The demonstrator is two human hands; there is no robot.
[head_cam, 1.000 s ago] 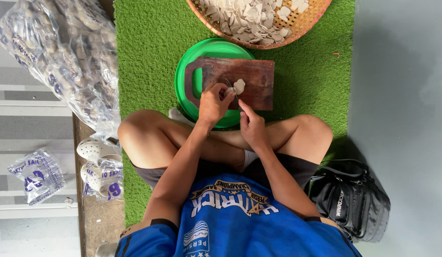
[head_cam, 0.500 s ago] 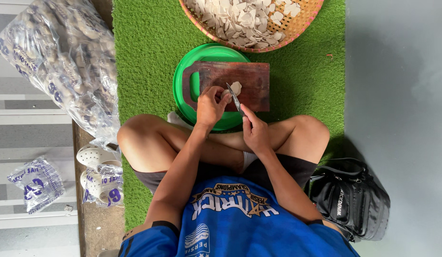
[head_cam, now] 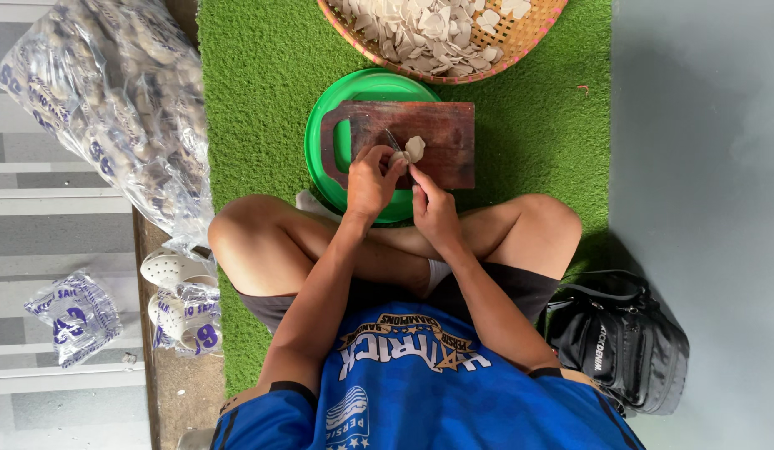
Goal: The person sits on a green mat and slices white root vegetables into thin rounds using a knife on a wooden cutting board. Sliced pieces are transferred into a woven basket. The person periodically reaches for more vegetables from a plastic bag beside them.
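A small pale piece point(head_cam: 413, 148) lies on a dark wooden cutting board point(head_cam: 441, 133), near the board's middle. The left hand point(head_cam: 368, 182) is curled with its fingers closed around a slim knife point(head_cam: 393, 140), whose blade lies against the near side of the piece. The right hand point(head_cam: 435, 212) rests at the near edge of the board, its fingertips point(head_cam: 418, 190) just below the piece; whether they press on it or only rest beside it cannot be told.

The board, with a handle slot at its left end, sits across a round green plate point(head_cam: 366, 87), which lies on a green artificial-grass mat point(head_cam: 262, 92). Beyond the plate, at the top edge of the view, a woven basket point(head_cam: 533, 33) holds a heap of pale slices point(head_cam: 420, 29).

The person sits cross-legged on the mat, knees to either side of the plate, wearing a blue shirt and dark shorts. A black bag point(head_cam: 624, 337) rests by the right knee. To the left of the mat lie a large clear plastic sack point(head_cam: 112, 100) of packed goods, a smaller packet point(head_cam: 74, 317), and a pair of white perforated sandals point(head_cam: 170, 287).
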